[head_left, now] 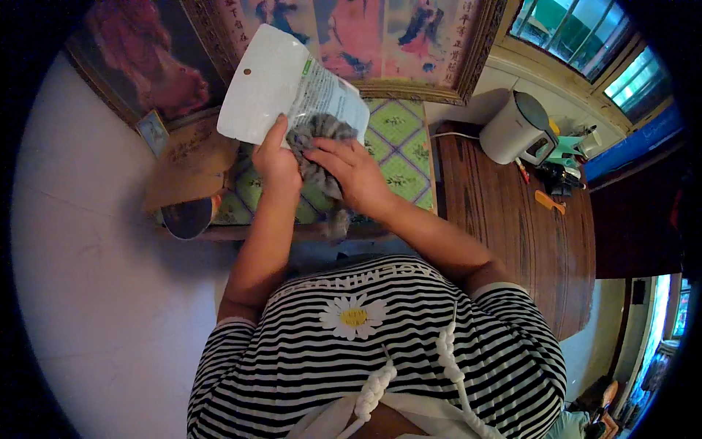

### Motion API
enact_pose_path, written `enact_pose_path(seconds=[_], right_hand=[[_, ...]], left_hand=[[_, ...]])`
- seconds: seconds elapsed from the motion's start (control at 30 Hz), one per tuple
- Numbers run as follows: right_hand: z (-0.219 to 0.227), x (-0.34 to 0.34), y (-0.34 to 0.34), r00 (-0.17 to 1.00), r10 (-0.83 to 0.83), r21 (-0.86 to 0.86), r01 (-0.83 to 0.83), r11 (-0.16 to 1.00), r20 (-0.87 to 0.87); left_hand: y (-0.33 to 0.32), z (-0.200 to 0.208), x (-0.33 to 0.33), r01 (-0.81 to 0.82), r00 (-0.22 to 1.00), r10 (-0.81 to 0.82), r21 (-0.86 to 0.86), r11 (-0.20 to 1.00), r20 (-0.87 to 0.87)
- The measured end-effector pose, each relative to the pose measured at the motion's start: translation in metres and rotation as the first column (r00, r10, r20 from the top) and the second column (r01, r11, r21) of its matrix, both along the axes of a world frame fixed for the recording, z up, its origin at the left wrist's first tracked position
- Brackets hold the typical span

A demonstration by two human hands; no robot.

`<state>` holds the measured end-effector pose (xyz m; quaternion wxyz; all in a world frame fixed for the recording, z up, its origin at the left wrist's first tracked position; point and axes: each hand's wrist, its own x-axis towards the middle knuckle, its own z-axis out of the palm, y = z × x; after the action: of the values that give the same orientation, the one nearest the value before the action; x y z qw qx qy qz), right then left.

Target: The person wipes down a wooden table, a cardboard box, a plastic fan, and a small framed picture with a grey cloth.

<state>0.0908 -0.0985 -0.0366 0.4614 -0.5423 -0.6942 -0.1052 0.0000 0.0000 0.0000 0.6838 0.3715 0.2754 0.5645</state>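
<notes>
Up over the table, my left hand [279, 162] is closed on the lower edge of a white and pale blue plastic pouch [267, 88], its thumb lying on the printed face. The pouch is tilted and has a small hang hole near its far left end. My right hand [352, 172] presses a grey striped cloth [316, 137] against the lower part of the pouch. Its fingers are bent over the bunched cloth, and a loose end hangs down below the hand. The fingers of my left hand behind the pouch are hidden.
Below is a table with a green patterned cover [398, 146]. A cardboard piece [190, 164] stands at its left end. Framed pictures [358, 44] lean behind. At the right, a wooden cabinet [504, 241] carries a white kettle [508, 132] and an orange comb [548, 201].
</notes>
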Motion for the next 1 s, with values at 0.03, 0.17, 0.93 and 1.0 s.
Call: enact_pose_path(seconds=[0.03,0.17,0.93,1.0], right_hand=[[-0.011,0.003,-0.002,1.0,0.005,-0.064,-0.005,0.998,0.005],[-0.026,0.009,-0.034,0.998,-0.01,-0.216,0.022,0.976,0.057],[0.065,0.057,-0.005,0.946,0.028,0.165,0.027,0.986,-0.322],[0.065,0.059,-0.002,0.967,0.091,0.099,-0.069,0.993,-0.238]], left_hand=[[0.003,-0.006,-0.002,0.063,0.987,-0.061,-0.012,0.998,0.151],[-0.009,-0.021,-0.012,0.227,0.889,-0.211,0.008,0.974,0.406],[0.013,-0.007,-0.064,0.381,0.884,-0.411,0.169,0.909,0.223],[0.008,0.0,-0.066,0.373,0.892,-0.392,0.122,0.92,0.225]])
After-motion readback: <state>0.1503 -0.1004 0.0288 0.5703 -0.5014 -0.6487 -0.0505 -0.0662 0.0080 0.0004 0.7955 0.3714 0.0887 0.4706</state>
